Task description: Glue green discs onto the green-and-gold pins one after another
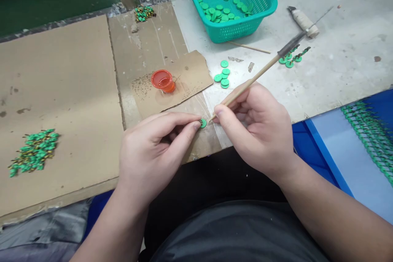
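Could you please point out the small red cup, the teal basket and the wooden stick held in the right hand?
Small red cup (pixel 159 75): head view, on its inner wall.
Teal basket (pixel 235 32): head view, on its near wall.
Wooden stick (pixel 258 75): head view, on its bare shaft.

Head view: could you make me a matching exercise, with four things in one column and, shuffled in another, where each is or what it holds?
Things:
1. Red cup
2. Teal basket
3. Long stick
4. Single green disc

Places and states:
A. In the right grip
B. Holds loose green discs
C. Pinched in the left grip
D. On the cardboard piece

Right pairs: 1-D, 2-B, 3-A, 4-C.
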### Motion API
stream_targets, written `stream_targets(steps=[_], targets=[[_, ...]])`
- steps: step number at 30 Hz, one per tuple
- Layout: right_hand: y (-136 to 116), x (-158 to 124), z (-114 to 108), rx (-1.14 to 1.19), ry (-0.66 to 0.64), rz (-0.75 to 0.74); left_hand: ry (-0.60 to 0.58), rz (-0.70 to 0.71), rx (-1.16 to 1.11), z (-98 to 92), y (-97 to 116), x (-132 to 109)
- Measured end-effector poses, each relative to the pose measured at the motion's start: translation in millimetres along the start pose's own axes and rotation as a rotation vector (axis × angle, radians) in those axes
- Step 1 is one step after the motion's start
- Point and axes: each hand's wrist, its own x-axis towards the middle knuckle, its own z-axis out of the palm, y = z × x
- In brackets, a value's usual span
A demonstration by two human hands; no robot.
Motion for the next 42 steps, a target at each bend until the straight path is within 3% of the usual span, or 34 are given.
stream_targets(steps=[4, 12, 19, 42], targets=[[-2, -1, -5, 0.002, -0.017, 0.011, 0.010, -0.018, -0.028, -0.9, 0, -1], [4, 3, -10, -0.197, -0.172, -0.202, 0.012, 0.032, 0.004, 0.6, -3, -2], [7, 2, -5, -0.242, -0.167, -0.296, 0.018, 0.050, 0.044, 1.1, -5, -3], [5, 3, 1, -0.266, -0.227, -0.289, 0.012, 0.011, -0.004, -2.0, 1, -2]])
